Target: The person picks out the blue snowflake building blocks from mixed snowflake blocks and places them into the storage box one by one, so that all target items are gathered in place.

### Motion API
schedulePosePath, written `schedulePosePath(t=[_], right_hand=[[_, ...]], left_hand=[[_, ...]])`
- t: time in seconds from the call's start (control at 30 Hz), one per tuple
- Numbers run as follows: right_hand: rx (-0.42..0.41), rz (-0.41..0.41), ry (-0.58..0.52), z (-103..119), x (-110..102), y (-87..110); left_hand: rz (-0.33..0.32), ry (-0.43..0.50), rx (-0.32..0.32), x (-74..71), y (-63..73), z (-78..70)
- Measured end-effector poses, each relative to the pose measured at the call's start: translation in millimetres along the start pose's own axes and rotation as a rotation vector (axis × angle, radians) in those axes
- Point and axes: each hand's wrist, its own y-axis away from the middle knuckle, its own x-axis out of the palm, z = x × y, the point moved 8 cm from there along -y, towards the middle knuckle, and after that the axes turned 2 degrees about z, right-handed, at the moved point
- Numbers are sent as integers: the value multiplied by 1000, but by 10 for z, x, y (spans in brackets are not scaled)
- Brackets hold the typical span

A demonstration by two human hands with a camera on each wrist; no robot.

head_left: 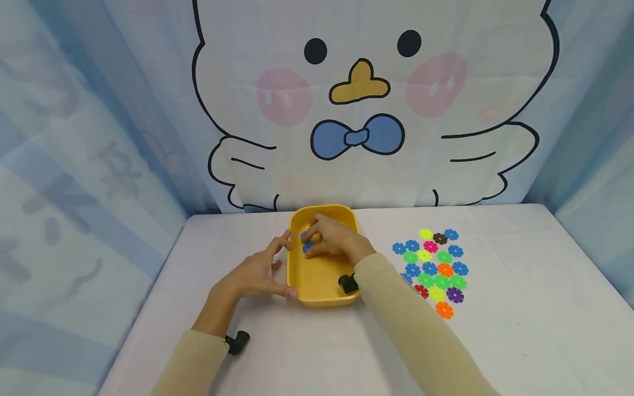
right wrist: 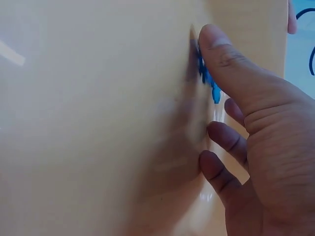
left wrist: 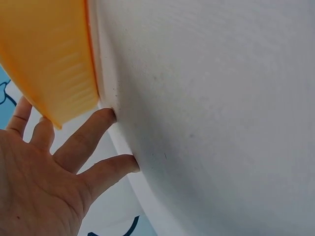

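A yellow tray [head_left: 317, 286] stands near the table's far edge. My left hand [head_left: 252, 272] is at its left side, fingers spread, with the thumb by the near corner. In the left wrist view, the spread fingers of that hand [left wrist: 49, 172] lie close to the tray's outer wall [left wrist: 59, 83]. My right hand [head_left: 334, 236] reaches inside, thumb and index finger around blue flower-shaped discs [head_left: 307, 247] at the left. In the right wrist view the thumb touches a blue disc [right wrist: 215, 93]; whether it is pinched is hidden.
Several flower-shaped discs in blue, green, yellow, orange [head_left: 444, 311], red, pink, purple [head_left: 454, 295] and brown lie spread out on the white table [head_left: 525, 297], right of the tray and partly behind the right sleeve [head_left: 416, 330]. A printed curtain [head_left: 361, 181] hangs behind the table.
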Motion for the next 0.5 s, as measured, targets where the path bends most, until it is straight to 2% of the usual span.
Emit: schedulePosePath(t=[0.23,0.33,0.5], right_hand=[[-35,-26,10,22,1,41],[-60,-39,-30,82,-63,79],[-136,-35,-36,253,-201,170]], left_hand=[[-9,-13,-5,46,11,12],[-11,-28,-12,45,4,24],[-27,-64,-33,7,-20,36]])
